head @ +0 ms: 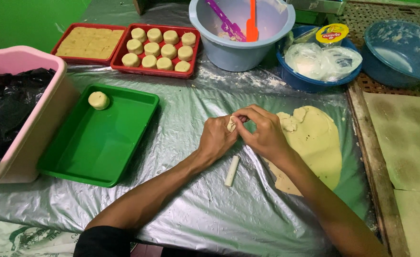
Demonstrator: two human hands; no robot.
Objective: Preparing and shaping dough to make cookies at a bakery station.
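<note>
I've got both hands together mid-bench: left hand curled around a small dough piece, right hand closed over it from the other side, fingertips pinching the top edge, so the piece sits squeezed between the two and raised just off the bench. That two-sided grip looks like shaping or sealing, my judgement only. Directly under my wrists lies a short white stick, apart from both hands, probably left close for easy reach. To my right the flat dough sheet is spread on the silver plastic covering, with torn lumps at its upper left edge, right beside my right hand (makes sense, that's the nearest supply). To my left the green tray holds one dough ball in its far corner, rest of it bare. Beyond it, a red tray carries rows of round pieces, and a second red tray holds a flat scored slab. Pink tub with a black bag sits far left. Grey bowl with purple and orange tools at the back, blue basin with bagged stuff beside it.
</note>
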